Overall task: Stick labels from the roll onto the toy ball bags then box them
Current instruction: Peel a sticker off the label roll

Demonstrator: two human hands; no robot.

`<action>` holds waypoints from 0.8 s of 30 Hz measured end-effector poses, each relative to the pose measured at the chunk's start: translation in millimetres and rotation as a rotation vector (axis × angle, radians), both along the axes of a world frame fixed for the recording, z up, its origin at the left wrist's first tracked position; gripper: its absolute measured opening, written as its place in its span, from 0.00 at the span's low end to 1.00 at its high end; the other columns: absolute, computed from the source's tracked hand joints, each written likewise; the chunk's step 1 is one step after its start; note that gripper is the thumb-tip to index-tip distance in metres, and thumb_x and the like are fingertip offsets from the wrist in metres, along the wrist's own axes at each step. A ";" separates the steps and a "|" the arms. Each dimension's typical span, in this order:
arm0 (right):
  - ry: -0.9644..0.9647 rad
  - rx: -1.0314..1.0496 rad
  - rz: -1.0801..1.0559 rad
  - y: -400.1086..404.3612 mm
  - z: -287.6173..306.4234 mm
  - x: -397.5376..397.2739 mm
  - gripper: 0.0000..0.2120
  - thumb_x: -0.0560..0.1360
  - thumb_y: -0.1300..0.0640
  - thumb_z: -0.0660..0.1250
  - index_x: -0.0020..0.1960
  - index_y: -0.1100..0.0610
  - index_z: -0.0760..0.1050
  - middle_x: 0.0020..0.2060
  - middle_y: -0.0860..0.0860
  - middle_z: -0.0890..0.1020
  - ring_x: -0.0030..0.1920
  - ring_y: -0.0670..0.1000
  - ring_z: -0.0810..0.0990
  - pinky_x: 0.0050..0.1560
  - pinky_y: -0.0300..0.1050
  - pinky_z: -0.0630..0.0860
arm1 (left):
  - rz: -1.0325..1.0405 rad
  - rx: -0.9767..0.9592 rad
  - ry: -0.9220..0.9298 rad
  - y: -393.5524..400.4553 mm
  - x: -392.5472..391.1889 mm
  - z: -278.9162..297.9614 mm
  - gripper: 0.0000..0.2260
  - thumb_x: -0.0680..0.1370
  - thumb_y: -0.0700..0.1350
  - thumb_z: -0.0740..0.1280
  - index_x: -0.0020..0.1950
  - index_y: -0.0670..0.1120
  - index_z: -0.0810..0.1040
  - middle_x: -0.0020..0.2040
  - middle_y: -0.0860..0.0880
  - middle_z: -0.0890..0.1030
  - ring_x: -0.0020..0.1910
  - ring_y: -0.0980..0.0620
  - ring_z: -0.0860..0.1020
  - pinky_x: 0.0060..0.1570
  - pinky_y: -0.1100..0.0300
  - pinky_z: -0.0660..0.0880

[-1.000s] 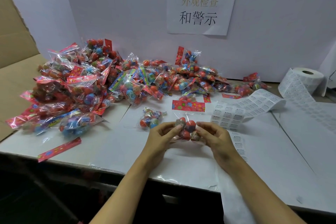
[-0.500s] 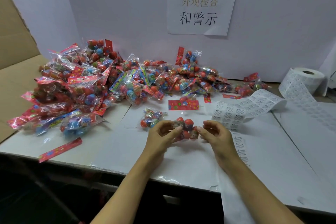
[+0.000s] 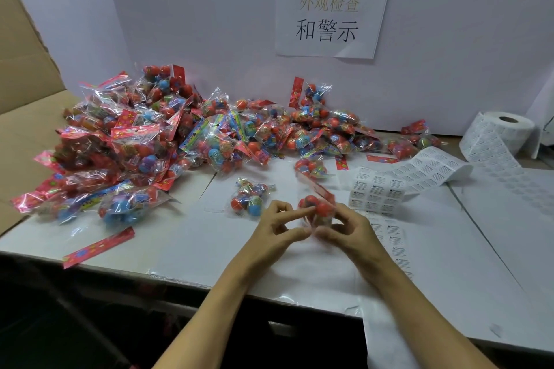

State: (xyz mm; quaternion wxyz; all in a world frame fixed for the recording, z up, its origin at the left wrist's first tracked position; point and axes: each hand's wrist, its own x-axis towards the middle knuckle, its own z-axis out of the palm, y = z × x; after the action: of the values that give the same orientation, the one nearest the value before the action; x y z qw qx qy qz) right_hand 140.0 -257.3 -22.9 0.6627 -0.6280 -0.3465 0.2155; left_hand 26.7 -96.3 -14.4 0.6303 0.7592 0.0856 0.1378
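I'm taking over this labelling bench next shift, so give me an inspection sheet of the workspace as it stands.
Surface: white table top, covered in sheets with visible seams.
Job's things: small clear bag of red toy balls held above the table; white roll of printed labels at far right, its strip unrolled toward the hands.
Clutter: big heap of clear toy ball bags with red header cards; one loose bag; red card strip near the front edge.
Hands: left hand and right hand both pinch the held bag with their fingers.
Cables: nothing seen.
Surroundings: white backboard with paper sign; brown cardboard at left.
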 end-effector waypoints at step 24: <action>0.138 -0.054 -0.172 4.5 4.4 -7.0 0.16 0.73 0.41 0.69 0.49 0.52 0.87 0.44 0.57 0.87 0.47 0.56 0.87 0.46 0.46 0.83 | 0.157 -0.245 -0.070 0.7 5.7 -7.1 0.03 0.79 0.42 0.73 0.48 0.43 0.84 0.42 0.47 0.85 0.45 0.52 0.83 0.46 0.59 0.79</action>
State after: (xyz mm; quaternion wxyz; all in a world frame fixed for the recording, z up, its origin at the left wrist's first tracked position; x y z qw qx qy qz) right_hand 133.0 -252.7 -18.5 0.6838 -0.6566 -0.2392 0.2097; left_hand 32.4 -95.6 -21.5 0.7081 0.6623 0.1387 0.2016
